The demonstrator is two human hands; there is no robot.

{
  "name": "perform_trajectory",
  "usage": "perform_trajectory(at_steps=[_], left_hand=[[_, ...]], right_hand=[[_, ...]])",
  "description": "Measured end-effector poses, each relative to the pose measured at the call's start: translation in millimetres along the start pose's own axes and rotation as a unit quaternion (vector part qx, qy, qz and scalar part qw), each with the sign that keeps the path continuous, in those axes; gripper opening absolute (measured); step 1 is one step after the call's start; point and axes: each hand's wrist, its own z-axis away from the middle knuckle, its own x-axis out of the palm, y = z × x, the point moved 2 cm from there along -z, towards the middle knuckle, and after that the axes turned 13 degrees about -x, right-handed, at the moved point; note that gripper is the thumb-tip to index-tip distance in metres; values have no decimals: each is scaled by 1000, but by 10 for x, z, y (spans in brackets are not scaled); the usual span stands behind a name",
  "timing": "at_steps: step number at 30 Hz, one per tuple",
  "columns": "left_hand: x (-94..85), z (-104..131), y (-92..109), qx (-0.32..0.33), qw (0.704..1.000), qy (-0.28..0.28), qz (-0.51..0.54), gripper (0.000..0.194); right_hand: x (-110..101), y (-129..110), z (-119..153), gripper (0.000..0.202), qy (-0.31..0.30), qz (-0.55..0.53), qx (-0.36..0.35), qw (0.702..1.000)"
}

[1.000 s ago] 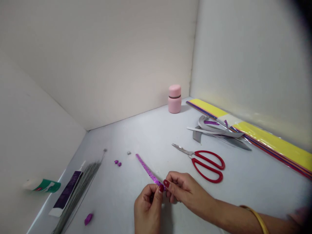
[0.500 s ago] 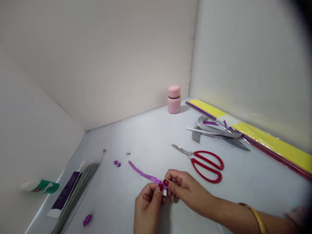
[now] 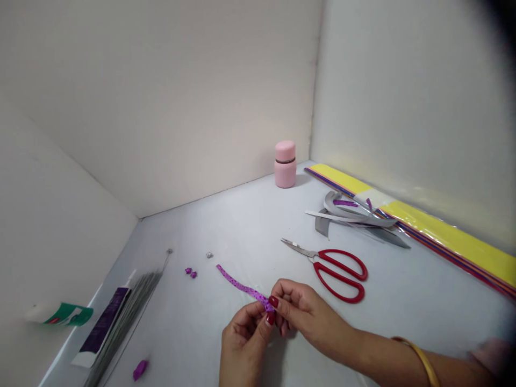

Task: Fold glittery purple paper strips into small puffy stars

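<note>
A narrow, shiny purple paper strip [image 3: 238, 284] runs from the fingers up and to the left, its far end free. My left hand [image 3: 245, 341] pinches the strip's near end between thumb and forefinger. From the other side my right hand [image 3: 300, 306] closes on the same end, its thumb almost touching the left thumb. The fingertips hide how that end is folded. Just left of the strip lie two tiny purple paper stars [image 3: 191, 272] and a small silver star [image 3: 209, 255]. Scissors with red handles [image 3: 342, 274] rest right of the hands, above the right forearm.
At left lie a bundle of grey wires [image 3: 127, 320], a purple-and-white tube [image 3: 102, 325], a green-and-white tube [image 3: 68, 314] and a purple piece [image 3: 140, 370]. A pink flask [image 3: 285, 165] stands at the back. Paper strips [image 3: 355, 215] lie beside packaged coloured paper [image 3: 435, 222] at right.
The white underside at the strip's held end no longer shows; purple shows there now. The left thumb has shifted slightly right and down. The view has shifted a little.
</note>
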Motion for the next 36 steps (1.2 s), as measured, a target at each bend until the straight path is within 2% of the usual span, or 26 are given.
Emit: perform_trajectory(at_steps=[9, 17, 21, 27, 33, 36], left_hand=[[-50, -29, -30, -11, 1000, 19, -9, 24], [-124, -85, -127, -79, 995, 2, 67, 26], [-101, -54, -69, -71, 997, 1, 36, 27], [-91, -38, -2, -55, 998, -32, -5, 31], [-77, -13, 2, -15, 999, 52, -9, 30], [-68, -1, 14, 4, 997, 69, 15, 33]], right_hand=[[-15, 54, 0, 32, -28, 13, -8, 999], [0, 72, 8, 21, -33, 39, -9, 999], [1, 55, 14, 16, -19, 65, -13, 998], [3, 38, 0, 10, -9, 39, 12, 999], [-1, 57, -8, 12, -9, 42, 5, 999], [0, 54, 1, 13, -18, 49, 0, 999]])
